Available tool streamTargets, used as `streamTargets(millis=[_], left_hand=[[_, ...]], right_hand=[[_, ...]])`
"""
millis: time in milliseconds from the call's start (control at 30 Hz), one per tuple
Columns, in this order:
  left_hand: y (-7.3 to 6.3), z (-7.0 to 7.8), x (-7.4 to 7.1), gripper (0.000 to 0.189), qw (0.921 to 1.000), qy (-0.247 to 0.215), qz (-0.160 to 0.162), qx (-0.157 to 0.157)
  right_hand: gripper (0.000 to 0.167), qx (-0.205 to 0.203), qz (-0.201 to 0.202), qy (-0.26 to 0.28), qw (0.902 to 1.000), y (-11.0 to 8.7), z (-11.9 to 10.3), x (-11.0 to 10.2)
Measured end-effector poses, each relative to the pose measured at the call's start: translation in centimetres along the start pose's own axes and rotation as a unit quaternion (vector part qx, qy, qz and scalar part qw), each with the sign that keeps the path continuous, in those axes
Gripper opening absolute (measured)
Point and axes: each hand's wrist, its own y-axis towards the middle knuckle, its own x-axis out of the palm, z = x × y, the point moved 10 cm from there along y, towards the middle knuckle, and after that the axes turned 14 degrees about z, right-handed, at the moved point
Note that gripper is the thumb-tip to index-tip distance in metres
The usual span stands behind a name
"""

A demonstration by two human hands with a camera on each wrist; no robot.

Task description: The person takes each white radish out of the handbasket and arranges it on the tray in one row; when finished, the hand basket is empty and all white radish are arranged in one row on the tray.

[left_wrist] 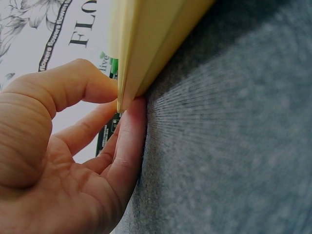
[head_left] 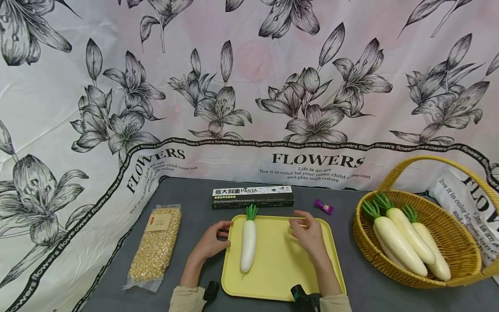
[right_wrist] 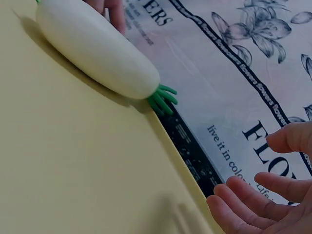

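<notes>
A yellow tray [head_left: 286,268] lies on the dark table, with one white radish [head_left: 248,247] along its left side, green tops pointing away from me. At the tray's left edge, my left hand [head_left: 210,242] pinches the rim; the left wrist view shows the thumb on one side of the yellow rim [left_wrist: 131,58] and the fingers on the other. My right hand [head_left: 310,236] hovers over the tray's right part, holding nothing. Its fingers [right_wrist: 248,207] are spread and slightly bent in the right wrist view, apart from the radish [right_wrist: 97,48].
A yellow wicker basket [head_left: 465,255] with several radishes stands at the right. Behind the tray lies a black-and-white pasta box [head_left: 252,198], and a small purple packet [head_left: 323,206] is near it. A clear bag of yellow kernels [head_left: 157,242] lies at the left.
</notes>
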Motion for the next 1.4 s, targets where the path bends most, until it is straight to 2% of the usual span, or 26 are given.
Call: streamTargets(millis=[567,867,1400], left_hand=[[-0.1,0.1,0.1,0.058,1.0,-0.004,0.004,0.006],[0.0,0.1,0.0,0.058,1.0,-0.002,0.004,0.005],[-0.3,0.4,-0.1,0.058,0.9999,-0.011,0.008,-0.005]], right_hand=[[0.044,0.02,0.024,-0.006,0.9995,0.8,-0.4,-3.8],[0.042,0.012,0.041,-0.004,0.9991,1.2,-0.7,-5.5],[0.045,0.027,0.054,-0.005,0.9982,1.3,-1.2,-7.3]])
